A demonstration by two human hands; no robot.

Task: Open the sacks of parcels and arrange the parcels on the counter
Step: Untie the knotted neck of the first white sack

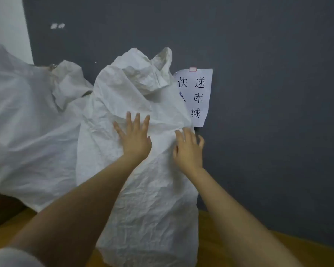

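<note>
A tall white woven sack (143, 189) stands upright against the dark grey wall, its crumpled top folded over. My left hand (135, 135) lies flat on the sack's upper front with fingers straight and spread. My right hand (188, 147) rests on the sack's right side near the wall, its fingers a little bent over the fabric. A second white sack (27, 132) bulges at the left, touching the first. No parcel shows; the sacks hide their contents.
A white paper sign (198, 97) with black characters is pinned to the grey wall (278, 93) just behind the sack's right shoulder. A yellow-brown floor or surface (229, 237) runs along the wall's foot at the bottom right.
</note>
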